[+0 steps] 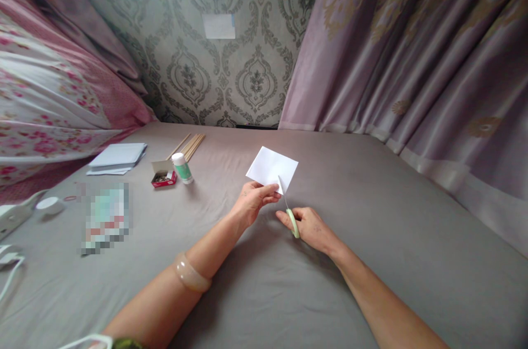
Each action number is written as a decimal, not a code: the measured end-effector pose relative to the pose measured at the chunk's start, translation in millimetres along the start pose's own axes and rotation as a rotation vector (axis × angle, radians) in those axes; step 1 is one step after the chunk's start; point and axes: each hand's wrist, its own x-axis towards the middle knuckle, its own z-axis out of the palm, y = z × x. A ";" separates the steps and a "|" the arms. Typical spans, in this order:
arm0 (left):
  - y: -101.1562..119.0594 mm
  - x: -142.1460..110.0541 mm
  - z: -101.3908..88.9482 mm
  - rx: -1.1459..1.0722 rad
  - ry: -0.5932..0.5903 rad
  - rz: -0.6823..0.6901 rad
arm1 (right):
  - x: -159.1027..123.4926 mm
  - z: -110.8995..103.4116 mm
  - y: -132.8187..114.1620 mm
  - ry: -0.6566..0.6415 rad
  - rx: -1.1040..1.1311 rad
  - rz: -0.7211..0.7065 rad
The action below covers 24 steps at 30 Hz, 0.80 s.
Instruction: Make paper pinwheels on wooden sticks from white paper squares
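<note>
Scissors (293,222) set at the near corner of white paper (274,165), beside the left fingertips.

A bangle (192,274) is noted on the left forearm, at near left. Pale green handles are gripped by the right hand (312,228), its fingers curled around them; how the fingers sit inside the loops cannot be told. The scissors' long axis is directed far and slightly left, with a blade overlapping the paper; blade opening cannot be confirmed. The paper is found at centre, pinched between thumb and fingers of the left hand (252,201), directly beyond the fingertips. It is lying far and slightly left of the right fingers; the left hand is the closer.

Farther left, an opened red box (164,179), a white-capped bottle (183,168), a paper stack (116,157) and thin sticks (193,145) are recorded on grey cloth (350,173).
</note>
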 end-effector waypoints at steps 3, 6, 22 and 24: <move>0.0 -0.1 -0.2 0.002 -0.002 0.000 | -0.1 0.2 -0.5 0.001 -0.011 0.004; -0.2 -0.1 -0.7 -0.002 -0.013 0.002 | 0.6 1.2 0.9 0.013 -0.013 0.005; -3.8 12.6 -15.1 -0.084 0.077 0.155 | -9.1 0.5 -0.8 -0.155 0.067 -0.051; -4.0 14.3 -17.5 -0.062 0.103 0.200 | -9.1 -3.7 -3.9 -0.151 0.217 -0.044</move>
